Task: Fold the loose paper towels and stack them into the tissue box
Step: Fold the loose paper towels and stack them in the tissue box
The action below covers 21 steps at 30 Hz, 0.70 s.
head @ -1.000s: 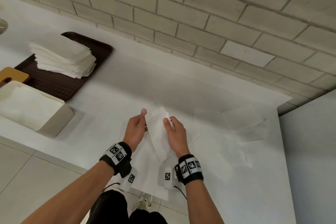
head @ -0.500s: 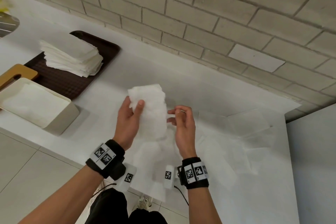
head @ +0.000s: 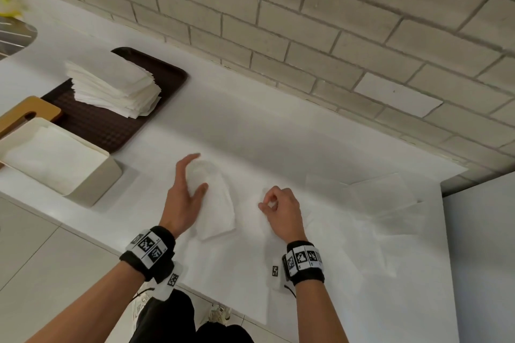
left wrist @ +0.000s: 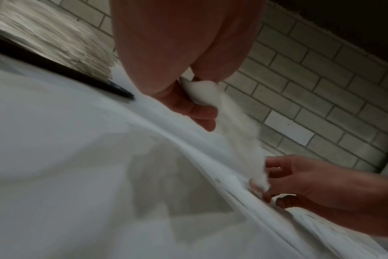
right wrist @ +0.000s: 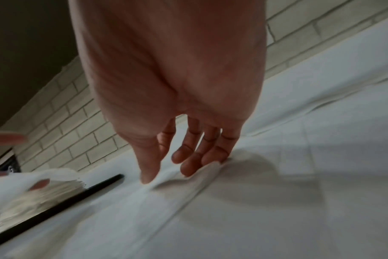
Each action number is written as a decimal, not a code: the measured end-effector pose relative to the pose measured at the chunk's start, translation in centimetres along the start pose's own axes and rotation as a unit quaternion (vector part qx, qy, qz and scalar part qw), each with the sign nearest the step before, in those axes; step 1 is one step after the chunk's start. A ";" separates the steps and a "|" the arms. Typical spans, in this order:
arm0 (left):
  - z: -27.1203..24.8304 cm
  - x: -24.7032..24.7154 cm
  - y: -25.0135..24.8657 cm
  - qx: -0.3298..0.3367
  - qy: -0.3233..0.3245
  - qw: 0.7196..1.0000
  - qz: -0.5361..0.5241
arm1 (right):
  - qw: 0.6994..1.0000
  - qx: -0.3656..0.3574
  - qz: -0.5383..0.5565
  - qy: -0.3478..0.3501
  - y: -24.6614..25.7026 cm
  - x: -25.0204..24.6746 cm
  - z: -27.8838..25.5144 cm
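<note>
My left hand (head: 196, 172) holds a folded white paper towel (head: 216, 203) between thumb and fingers, just above the white counter. The left wrist view shows the same towel (left wrist: 237, 126) hanging from that hand (left wrist: 195, 98). My right hand (head: 269, 200) is to the right of it, fingers curled down on the loose paper towels (head: 320, 259). In the right wrist view its thumb and fingertips (right wrist: 187, 169) pinch up a raised edge of one loose towel (right wrist: 210, 168). The white tissue box (head: 94, 184) stands open at the left with towels inside.
A brown tray (head: 111, 131) behind the box carries a tall stack of towels (head: 111, 83). A wooden lid (head: 28, 111) lies beside the box. More flat towels (head: 362, 192) lie at the counter's right end. The brick wall (head: 306, 36) runs along the back.
My right hand let go of the folded towel and dropped to the loose towels on the right. My left hand lowered the folded towel toward the counter.
</note>
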<state>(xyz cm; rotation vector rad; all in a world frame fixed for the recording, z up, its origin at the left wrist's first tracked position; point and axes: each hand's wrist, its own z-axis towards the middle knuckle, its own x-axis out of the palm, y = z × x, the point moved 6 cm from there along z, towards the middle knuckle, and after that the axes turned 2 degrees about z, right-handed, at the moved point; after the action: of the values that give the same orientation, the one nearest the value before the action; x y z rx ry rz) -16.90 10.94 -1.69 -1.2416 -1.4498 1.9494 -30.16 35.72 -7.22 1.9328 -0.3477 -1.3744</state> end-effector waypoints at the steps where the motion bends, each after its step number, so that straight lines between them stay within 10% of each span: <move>1: 0.0 0.3 0.1 0.004 0.008 1.000 0.016 | 1.000 0.000 0.005 -0.006 -0.1 -0.1 -0.1; 11: 0.4 1.4 1.0 -0.032 0.026 0.998 0.050 | 0.996 0.083 -0.034 -0.008 -0.6 0.3 0.4; 21: -0.4 2.1 -5.7 -0.024 0.136 0.987 -0.089 | 0.906 -0.029 0.419 -0.041 7.5 -6.3 -3.6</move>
<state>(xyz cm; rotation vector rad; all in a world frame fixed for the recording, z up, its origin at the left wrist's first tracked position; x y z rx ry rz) -18.64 14.85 2.62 -1.2933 -1.4203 1.5708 -27.95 35.66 2.94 1.3891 -1.0247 -0.8591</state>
